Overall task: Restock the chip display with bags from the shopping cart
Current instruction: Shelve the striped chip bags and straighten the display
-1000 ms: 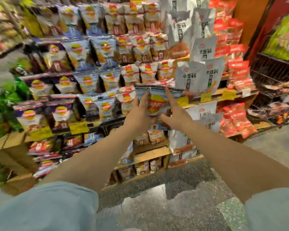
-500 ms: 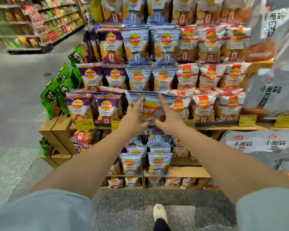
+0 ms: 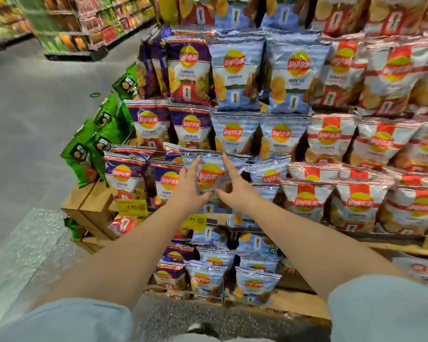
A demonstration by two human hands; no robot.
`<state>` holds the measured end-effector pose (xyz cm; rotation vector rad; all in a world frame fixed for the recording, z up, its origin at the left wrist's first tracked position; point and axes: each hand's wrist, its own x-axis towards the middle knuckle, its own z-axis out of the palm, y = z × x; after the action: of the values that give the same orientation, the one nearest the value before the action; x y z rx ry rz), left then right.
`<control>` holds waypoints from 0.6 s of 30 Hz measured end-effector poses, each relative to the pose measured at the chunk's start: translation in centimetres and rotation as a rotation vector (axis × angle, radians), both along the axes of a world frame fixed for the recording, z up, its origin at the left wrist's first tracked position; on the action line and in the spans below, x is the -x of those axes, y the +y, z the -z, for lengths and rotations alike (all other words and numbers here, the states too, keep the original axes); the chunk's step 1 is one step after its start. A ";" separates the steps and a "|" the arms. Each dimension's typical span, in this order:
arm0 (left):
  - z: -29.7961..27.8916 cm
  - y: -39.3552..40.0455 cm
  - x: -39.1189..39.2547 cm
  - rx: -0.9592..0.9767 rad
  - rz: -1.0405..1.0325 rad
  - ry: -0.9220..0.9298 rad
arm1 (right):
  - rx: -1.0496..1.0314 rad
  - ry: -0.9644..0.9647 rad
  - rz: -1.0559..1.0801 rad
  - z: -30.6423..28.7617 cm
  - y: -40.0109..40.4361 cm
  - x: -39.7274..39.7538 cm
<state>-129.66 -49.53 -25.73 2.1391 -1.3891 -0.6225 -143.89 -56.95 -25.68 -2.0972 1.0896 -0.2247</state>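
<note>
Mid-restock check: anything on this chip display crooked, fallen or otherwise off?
One small green object lies on the aisle floor left of the display, too blurred to identify. The blue bag in both hands sits upright; rows look tidy.

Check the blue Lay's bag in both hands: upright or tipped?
Upright: the blue Lay's bag has its crimped top edge uppermost and logo reading level, between the left hand and right hand.

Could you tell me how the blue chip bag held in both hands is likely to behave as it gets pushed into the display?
The blue chip bag looks puffed and crinkly, so probably light and yielding. Its glossy film may slip against neighbouring bags. Left hand and right hand hold its sides; hard pushing could crush chips.
</note>
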 end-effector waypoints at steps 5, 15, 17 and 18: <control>1.5 -3.3 -3.3 -0.010 0.070 0.000 | -0.039 0.027 0.084 1.5 -2.2 -2.8; 4.9 -6.9 -6.4 -0.028 0.186 0.056 | -0.072 0.022 0.237 4.9 -4.4 -5.8; 5.8 -7.2 -6.6 -0.028 0.186 0.054 | -0.074 0.030 0.236 5.9 -4.2 -6.1; 6.2 -7.4 -6.7 -0.025 0.184 0.062 | -0.078 0.033 0.232 6.3 -4.2 -6.4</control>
<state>-122.93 -56.91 -31.94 2.0073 -1.5632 -0.7731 -137.52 -61.16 -31.99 -1.9112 1.3409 -0.2556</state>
